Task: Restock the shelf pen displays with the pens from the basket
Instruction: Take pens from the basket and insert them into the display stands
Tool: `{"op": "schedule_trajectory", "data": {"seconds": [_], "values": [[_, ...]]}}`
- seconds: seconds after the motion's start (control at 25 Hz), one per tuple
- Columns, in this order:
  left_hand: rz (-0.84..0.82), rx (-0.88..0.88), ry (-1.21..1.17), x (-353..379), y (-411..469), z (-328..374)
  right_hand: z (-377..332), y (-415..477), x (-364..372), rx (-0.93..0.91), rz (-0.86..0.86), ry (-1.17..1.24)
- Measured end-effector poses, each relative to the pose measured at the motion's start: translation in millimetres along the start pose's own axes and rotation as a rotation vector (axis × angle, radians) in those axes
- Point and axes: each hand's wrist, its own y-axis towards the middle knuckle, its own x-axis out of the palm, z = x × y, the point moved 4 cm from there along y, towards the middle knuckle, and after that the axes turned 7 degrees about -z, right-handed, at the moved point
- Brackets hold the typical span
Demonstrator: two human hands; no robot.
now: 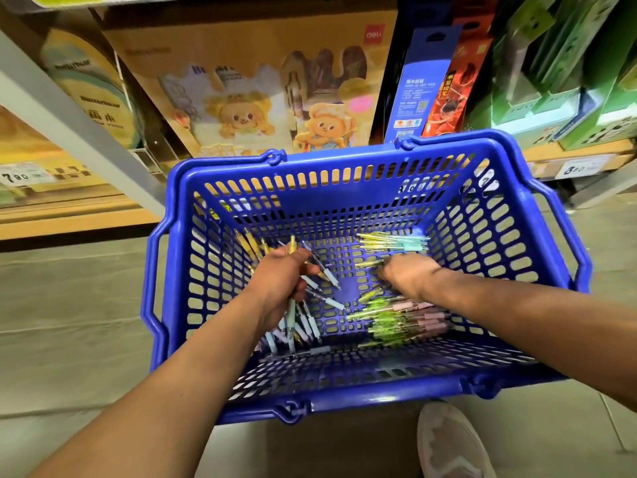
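Low in the centre of the frame, your left hand (pixel 282 270) is curled tight round a bundle of slim plastic pens (pixel 292 317) with pale blue and white grips. Their barrels poke out above your knuckles and fan out below your wrist.

Your right hand (pixel 405 270) sits just to the right, apart from the left, back upward. Its fingers dip toward the basket floor and are hidden, so I cannot tell whether they grip anything.

Both bare forearms slant in from the lower edge, over the near rim of the deep blue slotted plastic basket (pixel 482 236). Loose on its grid floor lie green translucent pens with pink grips (pixel 403 322) at lower right, and yellow and mint pens (pixel 393 241) along the far wall.

Above the basket, a brown cardboard box printed with cartoon bears (pixel 241 108) stands on the shelf.
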Motion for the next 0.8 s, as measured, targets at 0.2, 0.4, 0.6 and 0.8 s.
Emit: {"op": "schedule_trajectory", "data": {"seconds": [0.2,0.4,0.6,0.8], "values": [[0.002,-0.006,-0.084,11,-3,8,-2,-3,-28,-0.047,0.188,0.360],[0.010,-0.010,-0.052,15,-5,3,-38,-35,-53,-0.235,0.200,0.972],[-0.021,0.037,0.006,22,-2,7,-77,-49,-65,-0.356,0.215,0.882],[0.055,0.118,0.045,8,3,8,-55,-21,-53,-0.214,0.211,0.770]]}}
